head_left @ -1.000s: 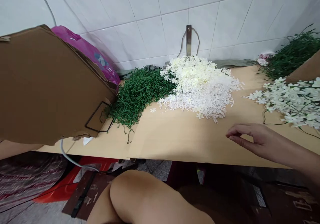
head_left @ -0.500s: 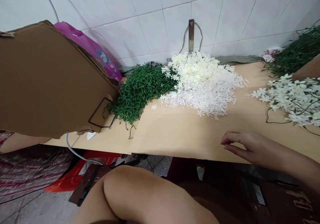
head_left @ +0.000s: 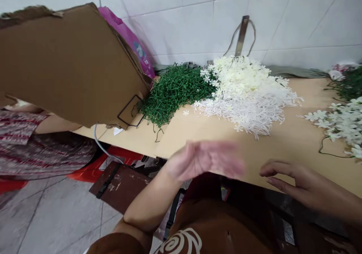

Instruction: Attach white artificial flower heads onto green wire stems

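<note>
My left hand (head_left: 207,159) hovers over the table's front edge, palm turned up and fingers stretched out, blurred by motion, with nothing in it. Close to the edge on the right, my right hand (head_left: 294,177) is loosely curved, thumb apart from the fingers, also empty. Beyond both hands lies a heap of white artificial flowers (head_left: 243,76) with thin white stems (head_left: 254,112) towards me. A pile of green artificial stems (head_left: 178,88) adjoins it on the left. More white flowers on green stems (head_left: 346,122) lie to the right of my right hand.
A large cardboard sheet or box side (head_left: 70,65) stands on the left, a pink bag (head_left: 127,35) behind it and a black wire frame (head_left: 131,112) at its corner. Another person's arm (head_left: 56,123) shows below it. A metal strip (head_left: 242,35) leans against the tiled wall.
My left hand has come into view, rising over the table edge with its palm turned up. The view has shifted left; my right hand stays near the edge.
</note>
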The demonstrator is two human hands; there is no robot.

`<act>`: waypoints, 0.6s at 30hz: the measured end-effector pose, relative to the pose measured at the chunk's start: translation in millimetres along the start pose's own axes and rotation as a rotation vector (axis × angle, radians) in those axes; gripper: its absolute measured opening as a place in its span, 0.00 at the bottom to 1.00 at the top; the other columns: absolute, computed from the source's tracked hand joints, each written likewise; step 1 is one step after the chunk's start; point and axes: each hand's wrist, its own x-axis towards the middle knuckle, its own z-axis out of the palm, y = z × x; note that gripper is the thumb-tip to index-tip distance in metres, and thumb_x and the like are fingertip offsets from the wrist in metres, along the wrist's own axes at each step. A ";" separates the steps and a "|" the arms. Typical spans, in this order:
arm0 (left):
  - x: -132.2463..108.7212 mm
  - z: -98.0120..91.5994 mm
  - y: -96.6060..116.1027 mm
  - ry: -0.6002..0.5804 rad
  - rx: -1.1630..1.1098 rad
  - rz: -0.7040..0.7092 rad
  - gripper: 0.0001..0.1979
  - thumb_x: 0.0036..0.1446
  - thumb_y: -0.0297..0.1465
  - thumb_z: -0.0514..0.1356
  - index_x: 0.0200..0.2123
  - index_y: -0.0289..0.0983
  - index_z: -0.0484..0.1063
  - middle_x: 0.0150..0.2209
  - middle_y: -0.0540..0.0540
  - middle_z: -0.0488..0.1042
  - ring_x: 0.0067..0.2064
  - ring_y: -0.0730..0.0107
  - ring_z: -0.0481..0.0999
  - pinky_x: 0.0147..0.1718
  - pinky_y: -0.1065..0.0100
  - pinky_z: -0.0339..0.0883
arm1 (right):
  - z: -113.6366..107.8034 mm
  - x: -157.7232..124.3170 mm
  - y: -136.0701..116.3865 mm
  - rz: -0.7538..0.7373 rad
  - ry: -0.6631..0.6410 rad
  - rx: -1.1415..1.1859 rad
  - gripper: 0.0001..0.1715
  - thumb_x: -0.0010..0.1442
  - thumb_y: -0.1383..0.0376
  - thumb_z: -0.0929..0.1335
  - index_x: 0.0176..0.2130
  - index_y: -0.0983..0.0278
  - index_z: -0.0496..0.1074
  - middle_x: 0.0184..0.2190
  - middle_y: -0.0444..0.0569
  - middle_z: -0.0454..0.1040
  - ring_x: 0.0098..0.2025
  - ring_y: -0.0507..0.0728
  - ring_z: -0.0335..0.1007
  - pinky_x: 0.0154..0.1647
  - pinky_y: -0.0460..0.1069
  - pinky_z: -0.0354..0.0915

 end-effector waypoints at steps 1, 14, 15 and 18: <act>-4.7 -6.2 -2.4 0.187 -0.076 0.052 0.29 0.63 0.51 0.50 0.53 0.40 0.76 0.48 0.42 0.80 0.51 0.62 0.79 0.52 0.65 0.70 | 1.9 0.4 -0.3 -0.001 -0.001 0.012 0.20 0.64 0.49 0.65 0.39 0.59 0.78 0.38 0.51 0.80 0.40 0.58 0.77 0.40 0.48 0.72; -100.8 -44.8 -25.9 -0.117 0.283 -0.691 0.35 0.53 0.58 0.57 0.47 0.33 0.79 0.48 0.34 0.80 0.53 0.51 0.78 0.53 0.59 0.68 | 23.9 0.2 22.7 -0.054 -0.049 0.066 0.19 0.64 0.49 0.65 0.41 0.58 0.78 0.39 0.50 0.80 0.41 0.57 0.79 0.40 0.45 0.74; -111.0 -51.0 -42.3 0.046 0.401 -0.812 0.39 0.52 0.62 0.54 0.48 0.33 0.78 0.49 0.34 0.79 0.53 0.51 0.78 0.53 0.59 0.69 | 25.9 0.9 23.7 -0.061 -0.053 0.062 0.18 0.64 0.50 0.65 0.41 0.57 0.78 0.39 0.49 0.80 0.41 0.56 0.79 0.40 0.44 0.74; -134.5 -67.9 -105.9 0.809 0.868 -1.115 0.42 0.51 0.64 0.51 0.49 0.35 0.76 0.51 0.35 0.78 0.55 0.51 0.76 0.56 0.58 0.65 | 31.8 5.9 21.7 -0.091 -0.056 0.052 0.17 0.63 0.51 0.65 0.40 0.57 0.78 0.37 0.49 0.80 0.39 0.55 0.79 0.40 0.44 0.74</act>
